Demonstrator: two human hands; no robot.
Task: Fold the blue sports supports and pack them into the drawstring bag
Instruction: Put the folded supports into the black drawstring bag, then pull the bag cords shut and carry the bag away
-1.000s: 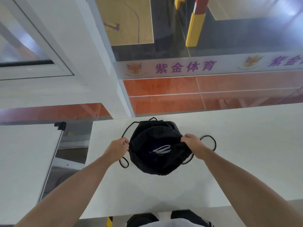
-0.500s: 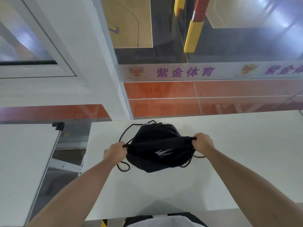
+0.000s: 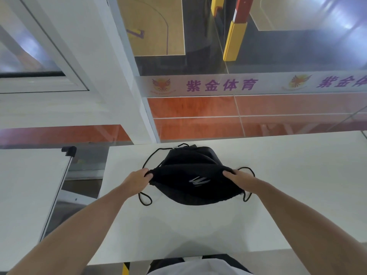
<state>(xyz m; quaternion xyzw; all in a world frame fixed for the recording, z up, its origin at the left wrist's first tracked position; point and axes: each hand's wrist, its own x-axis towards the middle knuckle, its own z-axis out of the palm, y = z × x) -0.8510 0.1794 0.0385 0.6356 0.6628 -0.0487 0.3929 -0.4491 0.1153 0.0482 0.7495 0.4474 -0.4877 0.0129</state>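
So we've got the black drawstring bag point(image 3: 190, 181) lying on the white tabletop point(image 3: 288, 175), stretched right between our two hands. Our left hand point(image 3: 137, 180) is closed up tight, pinching the bag's left corner at the mouth, and our right hand point(image 3: 237, 177) is curled shut on the opposite corner. A white logo point(image 3: 198, 181) sits just inside from the right hand. Loose black cord point(image 3: 146, 200) loops out below the left hand, more by the right. Can't see any blue supports, the bag looks nearly pulled closed.
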